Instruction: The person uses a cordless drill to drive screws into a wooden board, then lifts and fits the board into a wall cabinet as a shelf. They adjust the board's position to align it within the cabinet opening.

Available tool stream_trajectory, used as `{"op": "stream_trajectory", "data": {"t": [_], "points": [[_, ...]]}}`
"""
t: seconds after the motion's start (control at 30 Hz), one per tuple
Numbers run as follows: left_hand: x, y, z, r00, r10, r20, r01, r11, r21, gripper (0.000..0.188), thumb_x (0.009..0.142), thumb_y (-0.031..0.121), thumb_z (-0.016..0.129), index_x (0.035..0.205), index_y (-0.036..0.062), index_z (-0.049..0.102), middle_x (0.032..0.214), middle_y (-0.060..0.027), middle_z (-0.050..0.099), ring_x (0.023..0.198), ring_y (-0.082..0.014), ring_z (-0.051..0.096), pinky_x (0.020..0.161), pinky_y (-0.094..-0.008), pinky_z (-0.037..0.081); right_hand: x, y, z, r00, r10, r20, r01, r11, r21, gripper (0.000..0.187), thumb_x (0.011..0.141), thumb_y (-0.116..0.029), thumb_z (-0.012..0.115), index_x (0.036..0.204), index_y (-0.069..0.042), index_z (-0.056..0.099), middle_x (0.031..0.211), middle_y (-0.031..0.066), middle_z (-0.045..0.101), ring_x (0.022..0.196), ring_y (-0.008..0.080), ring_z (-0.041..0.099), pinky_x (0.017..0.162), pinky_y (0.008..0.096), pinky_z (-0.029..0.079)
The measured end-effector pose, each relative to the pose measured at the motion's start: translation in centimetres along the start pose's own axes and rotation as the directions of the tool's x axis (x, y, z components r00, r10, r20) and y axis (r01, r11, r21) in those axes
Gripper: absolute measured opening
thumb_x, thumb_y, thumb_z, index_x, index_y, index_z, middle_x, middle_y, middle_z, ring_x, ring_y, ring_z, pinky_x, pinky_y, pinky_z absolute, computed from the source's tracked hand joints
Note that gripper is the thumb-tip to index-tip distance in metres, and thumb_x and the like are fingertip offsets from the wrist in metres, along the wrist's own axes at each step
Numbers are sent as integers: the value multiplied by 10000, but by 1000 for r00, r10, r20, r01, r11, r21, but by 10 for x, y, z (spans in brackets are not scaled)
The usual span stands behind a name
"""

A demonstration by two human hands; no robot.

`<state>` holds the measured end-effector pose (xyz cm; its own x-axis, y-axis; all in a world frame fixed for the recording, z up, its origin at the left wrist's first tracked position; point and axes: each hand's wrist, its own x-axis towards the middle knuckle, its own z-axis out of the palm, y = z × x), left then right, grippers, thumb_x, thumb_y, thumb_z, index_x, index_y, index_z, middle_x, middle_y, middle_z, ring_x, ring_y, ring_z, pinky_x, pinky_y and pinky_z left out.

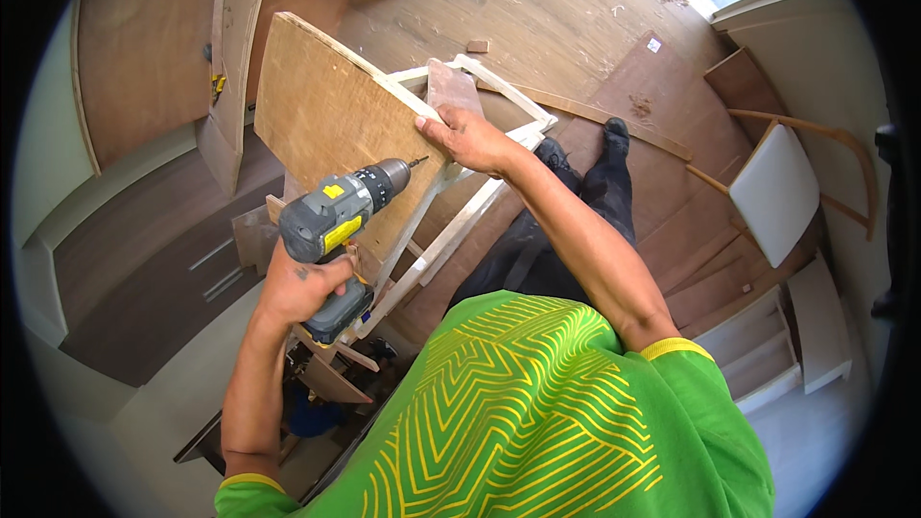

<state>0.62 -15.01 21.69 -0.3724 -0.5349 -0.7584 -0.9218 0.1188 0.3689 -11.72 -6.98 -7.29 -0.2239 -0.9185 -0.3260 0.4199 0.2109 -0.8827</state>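
In my left hand [299, 286] is a grey and yellow cordless drill [338, 216], gripped by its handle with the fingers wrapped round. Its thin bit [418, 162] points right, over the face of a plywood panel [321, 105], close below my right hand. I cannot tell whether the bit touches wood. My right hand [467, 141] clasps the panel's right edge, thumb on the near face and fingers partly hidden. Tilted, the panel rests against a pale wooden frame [480, 200] of narrow strips, which stands before my legs.
A chair with a white seat [775, 194] lies tipped at the right. Large plywood sheets [144, 48] lean at the left. A long wooden strip [595, 115] and a small block [478, 46] lie on the floor among shavings. White framed pieces [758, 350] sit at lower right.
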Motion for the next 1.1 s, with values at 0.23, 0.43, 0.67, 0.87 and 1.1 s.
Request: {"op": "stream_trajectory", "data": {"t": [0.23, 0.43, 0.67, 0.87, 1.1], "points": [[3, 1, 2, 1000, 2, 6, -1, 1000, -6, 282, 811, -35, 672, 1086, -14, 613, 843, -38, 637, 572, -96, 578, 531, -281, 486, 1, 2, 6, 994, -59, -97, 62, 998, 23, 634, 1031, -518, 548, 1130, 99, 655, 1007, 309, 707, 976, 398, 705, 883, 441, 531], [6, 1, 4, 1000, 25, -11, -25, 1000, -1, 306, 787, -44, 668, 1083, -6, 601, 847, -40, 634, 554, -106, 589, 518, -290, 485, -1, -1, 7, 993, -48, -106, 52, 998, 34, 629, 1025, -511, 563, 1101, 107, 654, 983, 307, 710, 948, 399, 705, 859, 448, 530], [11, -2, 1, 999, -17, 33, 16, 999, 42, 383, 786, -59, 642, 1159, 12, 591, 949, -48, 638, 584, -120, 605, 542, -301, 494, 1, 0, 9, 992, -47, -119, 48, 999, 3, 624, 1020, -511, 572, 1070, 106, 647, 969, 328, 699, 947, 420, 701, 857, 458, 525], [13, -4, 0, 998, -39, 52, 35, 997, 62, 403, 795, -66, 633, 1187, 18, 593, 987, -48, 638, 597, -127, 607, 561, -305, 498, -1, -1, 10, 988, -67, -137, 66, 998, -9, 624, 1020, -511, 569, 1060, 107, 636, 982, 343, 691, 963, 443, 692, 872, 464, 519], [15, -5, 2, 997, -50, 50, 48, 998, 49, 394, 801, -71, 631, 1182, 18, 591, 983, -47, 632, 594, -127, 600, 558, -305, 494, -2, -6, 10, 992, -16, -124, 14, 1000, -11, 610, 1019, -500, 571, 1059, 105, 641, 978, 337, 693, 962, 434, 696, 874, 461, 521]]}}
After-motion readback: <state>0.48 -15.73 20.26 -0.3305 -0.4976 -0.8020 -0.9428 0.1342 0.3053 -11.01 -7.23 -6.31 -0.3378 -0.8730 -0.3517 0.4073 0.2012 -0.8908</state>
